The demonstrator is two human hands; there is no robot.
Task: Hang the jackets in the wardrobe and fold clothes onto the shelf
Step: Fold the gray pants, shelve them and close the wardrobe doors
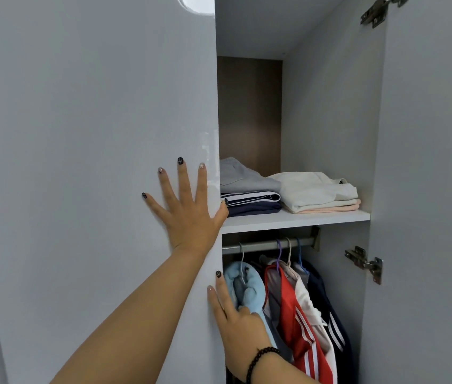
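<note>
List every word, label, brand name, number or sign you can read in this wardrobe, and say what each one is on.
None can be read.
The folded clothes on the white shelf show no print or tag.
The red jacket with white stripes and the dark navy jacket with white stripes show only stripes, no logo.
The metal door hinges may be stamped, but it is too small to tell.

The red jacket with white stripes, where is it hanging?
The red jacket with white stripes hangs from the metal rail under the white shelf, between a light blue fleece jacket and a white garment.
</note>
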